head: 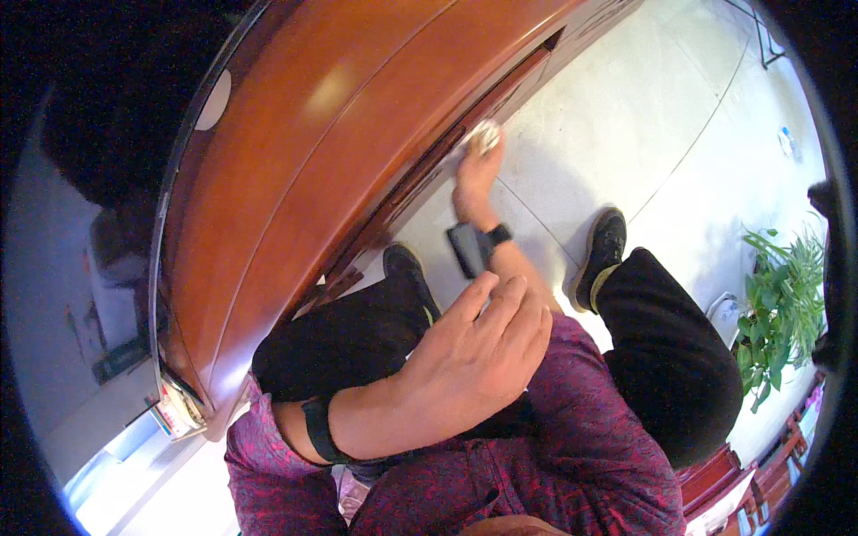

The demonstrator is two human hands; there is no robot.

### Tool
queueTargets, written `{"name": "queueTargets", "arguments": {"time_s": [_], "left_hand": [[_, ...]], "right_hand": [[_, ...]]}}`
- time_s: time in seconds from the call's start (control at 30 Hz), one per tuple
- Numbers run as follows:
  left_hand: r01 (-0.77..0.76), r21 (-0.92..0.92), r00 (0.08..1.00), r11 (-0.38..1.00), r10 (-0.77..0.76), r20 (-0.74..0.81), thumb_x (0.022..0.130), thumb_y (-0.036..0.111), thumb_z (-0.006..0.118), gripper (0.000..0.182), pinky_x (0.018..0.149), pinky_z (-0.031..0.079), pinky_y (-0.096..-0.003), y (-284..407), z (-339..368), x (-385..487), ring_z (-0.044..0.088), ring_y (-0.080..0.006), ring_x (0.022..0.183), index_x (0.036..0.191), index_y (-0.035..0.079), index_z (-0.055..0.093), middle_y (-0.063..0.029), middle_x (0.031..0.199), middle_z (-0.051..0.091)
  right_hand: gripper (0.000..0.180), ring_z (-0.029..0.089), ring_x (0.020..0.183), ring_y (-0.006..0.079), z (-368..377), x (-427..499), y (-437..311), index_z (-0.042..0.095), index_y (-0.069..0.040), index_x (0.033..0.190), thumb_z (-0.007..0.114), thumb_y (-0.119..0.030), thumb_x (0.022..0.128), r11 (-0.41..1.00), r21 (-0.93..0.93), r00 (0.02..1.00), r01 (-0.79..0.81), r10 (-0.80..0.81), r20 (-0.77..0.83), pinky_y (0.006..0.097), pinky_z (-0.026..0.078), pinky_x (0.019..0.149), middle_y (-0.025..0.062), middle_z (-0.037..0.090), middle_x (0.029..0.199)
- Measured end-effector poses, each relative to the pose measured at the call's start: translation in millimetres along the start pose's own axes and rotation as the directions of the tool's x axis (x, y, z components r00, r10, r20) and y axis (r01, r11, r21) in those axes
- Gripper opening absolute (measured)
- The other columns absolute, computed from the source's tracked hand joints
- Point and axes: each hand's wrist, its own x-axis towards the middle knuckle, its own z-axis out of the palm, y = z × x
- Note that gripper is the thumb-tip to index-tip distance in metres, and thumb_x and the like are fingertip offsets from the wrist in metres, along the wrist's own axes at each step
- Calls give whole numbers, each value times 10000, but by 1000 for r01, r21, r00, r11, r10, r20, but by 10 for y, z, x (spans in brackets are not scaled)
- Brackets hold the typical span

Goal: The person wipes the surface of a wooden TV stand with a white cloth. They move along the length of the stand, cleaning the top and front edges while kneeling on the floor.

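Observation:
My right hand (477, 167) reaches down beside a reddish-brown wooden cabinet (315, 161). Its fingers are closed on a crumpled whitish cloth (488, 136), at the cabinet's dark-edged front; motion blurs its outline, and whether the cloth touches the wood cannot be told. A black strap with a dark box-like device (467, 250) sits on my right wrist. My left hand (489, 342) lies over my right forearm near the sleeve, back of the hand up, fingers loosely bent and slightly apart. Nothing shows in it, though its palm is hidden. Another black strap circles my left forearm.
A dark glossy panel stands along the cabinet's far side, with books or papers (177, 412) at its lower end. My shoes stand on pale floor tiles (643, 100) close to the cabinet. Green leafy plants (771, 308) are at the right, above dark red wooden furniture (714, 479).

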Motion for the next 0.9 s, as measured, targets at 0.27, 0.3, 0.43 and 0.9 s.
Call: {"name": "queueTargets", "arguments": {"time_s": [0.27, 0.3, 0.43, 0.9], "left_hand": [[44, 22, 994, 999, -46, 103, 820, 164, 570, 398, 1025, 443, -422, -46, 32, -7, 574, -285, 1179, 1161, -32, 634, -142, 1174, 630], [46, 0, 996, 999, -46, 80, 821, 164, 572, 394, 1028, 442, -422, -50, 34, -15, 574, -285, 1177, 1158, -29, 638, -140, 1172, 631], [45, 23, 998, 999, -44, -40, 825, 163, 580, 372, 1031, 439, -420, -8, 67, -24, 575, -279, 1171, 1139, -22, 652, -134, 1164, 637], [-5, 64, 999, 998, 8, -52, 781, 177, 608, 277, 895, 460, -387, -1, 254, -54, 587, -248, 976, 985, -2, 663, -110, 972, 625]], "right_hand": [[512, 559, 1256, 365, -47, -1219, 172, 466, 0, 1442, 598, -103, 957, 923, -224, 909, -312, 358, 214, 422, 403, 1097, 252, 572, 1349], [515, 562, 1251, 363, -84, -953, 112, 459, 1, 1447, 598, -110, 963, 958, -184, 947, -221, 256, 194, 419, 402, 1097, 243, 575, 1347], [538, 518, 1277, 369, -163, 76, -188, 426, 1, 1468, 595, -87, 965, 997, -2, 993, 81, -81, 88, 413, 372, 1114, 237, 533, 1373], [625, 507, 1249, 461, -246, -1307, -378, 502, -36, 1402, 587, 82, 794, 673, -178, 620, 718, -502, 603, 471, 431, 1059, 245, 505, 1408]]}}
